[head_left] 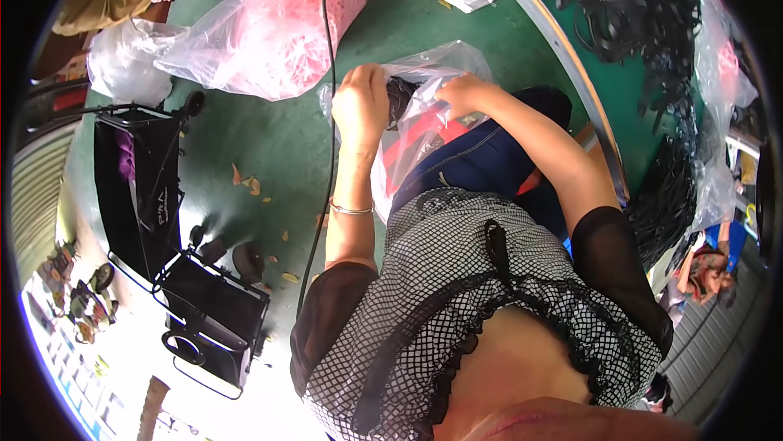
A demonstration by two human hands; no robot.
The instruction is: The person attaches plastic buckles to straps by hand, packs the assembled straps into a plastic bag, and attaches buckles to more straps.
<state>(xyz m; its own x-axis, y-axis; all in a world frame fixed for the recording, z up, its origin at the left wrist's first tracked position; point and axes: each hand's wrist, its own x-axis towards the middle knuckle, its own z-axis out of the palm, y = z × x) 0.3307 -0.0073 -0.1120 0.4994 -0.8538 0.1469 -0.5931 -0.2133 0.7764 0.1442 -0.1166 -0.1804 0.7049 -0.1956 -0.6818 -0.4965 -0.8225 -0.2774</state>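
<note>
In front of my knees, a clear plastic bag [447, 59] hangs with its mouth spread between my two hands. My left hand [360, 110], closed, grips the left part of the bag's rim. On the other side, my right hand [466, 97] is closed on the bag's right edge, its fingertips partly hidden by the plastic. A dark bundle [398, 98], perhaps black strips, lies inside the mouth between the hands. Something red [418, 132] shows through the lower plastic; whether it is inside or behind the bag I cannot tell.
A large clear bag of pink strips [285, 41] lies ahead on the green floor. A black folding cart [139, 188] stands left. Black strips [603, 0] heap on a curved-looking table [563, 57] at right. A black cable [326, 57] hangs beside my left arm. Other people are nearby.
</note>
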